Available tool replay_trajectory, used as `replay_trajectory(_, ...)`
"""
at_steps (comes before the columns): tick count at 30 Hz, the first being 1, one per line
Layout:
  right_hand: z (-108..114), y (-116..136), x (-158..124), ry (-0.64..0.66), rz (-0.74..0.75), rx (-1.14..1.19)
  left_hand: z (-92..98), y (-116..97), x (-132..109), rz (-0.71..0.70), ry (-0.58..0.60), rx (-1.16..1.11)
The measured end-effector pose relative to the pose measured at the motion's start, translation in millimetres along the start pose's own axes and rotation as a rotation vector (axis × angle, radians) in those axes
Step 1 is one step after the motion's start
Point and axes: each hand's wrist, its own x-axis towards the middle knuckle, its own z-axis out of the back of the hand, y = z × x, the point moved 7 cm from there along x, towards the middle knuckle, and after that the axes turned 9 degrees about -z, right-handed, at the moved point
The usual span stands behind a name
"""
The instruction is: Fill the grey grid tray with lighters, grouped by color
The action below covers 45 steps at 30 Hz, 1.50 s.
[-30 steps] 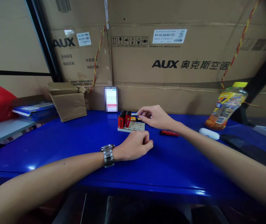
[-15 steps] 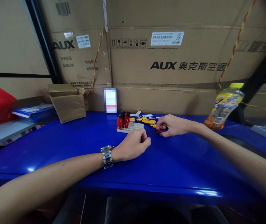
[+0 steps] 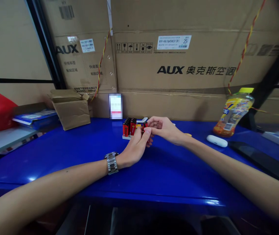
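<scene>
**Shifting leftward off the blue worktop [image 3: 80, 156]: right hand [image 3: 165, 130]**

Both hands are meeting at the tray [image 3: 125, 137] of upright lighters [image 3: 129, 125]. The right is pinching a small red lighter [image 3: 145, 124]. The left hand [image 3: 134, 148] is curling against it, its grip not showing. The lighter is reading as light, rigid, smooth plastic, and gripping its flat sides is looking safest.

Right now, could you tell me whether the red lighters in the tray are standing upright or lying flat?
Upright: the red lighters stand on end, packed in rows at the tray's left end.
</scene>
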Motion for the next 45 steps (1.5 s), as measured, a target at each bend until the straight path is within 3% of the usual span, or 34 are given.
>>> replay_trajectory(8, 7.5, -6.3, -7.4, 0.068, 0.007, 0.160, 0.2, -2.5, 1.7, -0.045, 0.022, -0.007)
replay_trajectory(14, 9.4, -9.6, -6.6, -0.005, 0.034, 0.056, -2.5, 2.4, 2.4, 0.055, 0.012, -0.106)
replay_trajectory(22, 1.8, 4.8, -14.0, 0.012, 0.142, -0.124, 0.8, 3.7, 2.7, 0.025, -0.030, -0.107)
replay_trajectory(30, 6.8, -6.1, -12.9, -0.028, 0.091, -0.154, 9.0, 7.0, 2.3, 0.095, -0.127, -0.102)
replay_trajectory(39, 4.0, -13.7, -11.3, 0.030, 0.065, -0.225, 0.6, 3.2, 1.2, 0.164, -0.059, -0.249)
replay_trajectory(45, -0.2, -16.8, -12.8, 0.075, 0.045, -0.278, 4.4, 4.2, -1.8, 0.209, -0.068, -0.084)
